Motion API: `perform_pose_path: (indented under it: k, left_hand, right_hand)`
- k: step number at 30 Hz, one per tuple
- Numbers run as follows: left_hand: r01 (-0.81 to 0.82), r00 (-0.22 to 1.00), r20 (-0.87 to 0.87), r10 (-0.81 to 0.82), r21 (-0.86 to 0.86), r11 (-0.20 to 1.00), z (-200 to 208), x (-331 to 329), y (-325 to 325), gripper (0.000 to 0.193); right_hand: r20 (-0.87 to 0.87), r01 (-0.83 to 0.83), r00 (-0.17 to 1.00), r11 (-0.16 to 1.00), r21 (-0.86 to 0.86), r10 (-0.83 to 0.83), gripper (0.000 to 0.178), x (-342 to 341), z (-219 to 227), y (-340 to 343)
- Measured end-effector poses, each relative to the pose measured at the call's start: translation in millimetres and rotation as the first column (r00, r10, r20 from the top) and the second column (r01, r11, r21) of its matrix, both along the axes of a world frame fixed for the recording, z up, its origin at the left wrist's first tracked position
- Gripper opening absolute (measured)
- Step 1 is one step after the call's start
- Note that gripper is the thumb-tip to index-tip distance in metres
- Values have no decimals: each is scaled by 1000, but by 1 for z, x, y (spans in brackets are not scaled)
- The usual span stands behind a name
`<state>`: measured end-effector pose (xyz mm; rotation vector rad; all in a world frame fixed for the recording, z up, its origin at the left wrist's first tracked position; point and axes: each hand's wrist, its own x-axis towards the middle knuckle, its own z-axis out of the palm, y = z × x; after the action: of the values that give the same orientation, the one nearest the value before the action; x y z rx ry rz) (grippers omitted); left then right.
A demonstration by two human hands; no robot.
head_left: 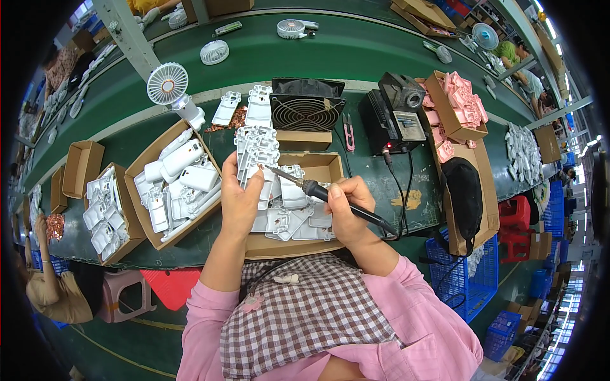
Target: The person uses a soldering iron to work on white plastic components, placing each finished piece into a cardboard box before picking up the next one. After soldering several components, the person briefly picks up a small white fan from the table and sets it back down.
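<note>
My left hand [239,198] grips a white plastic casing part [249,166] by its near end, thumb on top. More white casing pieces [259,101] lie just beyond it; where the held part ends among them is hard to tell. In my right hand [351,213] is a black-handled soldering iron [316,190], pointing left. Its thin tip reaches the held part close to my left thumb; whether they touch is too small to see. Under both hands, a cardboard box [325,166] contains several white casing pieces [298,222].
A soldering station [397,117] with cables stands right of a black fan [308,108] and pink-handled tweezers [349,133]. Boxes of white parts [184,162] are at left, pink parts [462,98] at right. A handheld fan [170,89] stands before the green conveyor [254,54].
</note>
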<state>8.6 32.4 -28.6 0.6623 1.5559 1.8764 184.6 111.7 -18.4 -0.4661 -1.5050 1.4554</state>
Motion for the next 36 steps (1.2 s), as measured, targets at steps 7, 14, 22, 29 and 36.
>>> perform_pose_path:
  k: [7, 14, 22, 29, 36]
  left_hand:
    - [4, 1000, -25, -5, -45, 999, 9, 3, -2, 44]
    - [5, 996, -94, -7, -22, 1000, 9, 5, -2, 43]
    - [22, 995, -99, -22, -4, 1000, 5, 3, -2, 43]
    - [39, 994, 106, -33, -57, 998, 13, 4, -3, 44]
    - [127, 886, 410, -215, 232, 964, 16, -4, -5, 48]
  right_hand:
    - [17, -14, 1000, 1000, -4, 14, 13, -2, 2, 0]
    - [41, -23, 999, 1000, 5, 23, 15, -2, 5, -1]
    - [51, -25, 998, 1000, 12, 24, 15, -2, 4, -1]
    - [-9, -12, 1000, 1000, 20, 12, 13, -1, 3, 0]
    - [-136, 67, 989, 997, 28, -62, 14, 1, 2, 1]
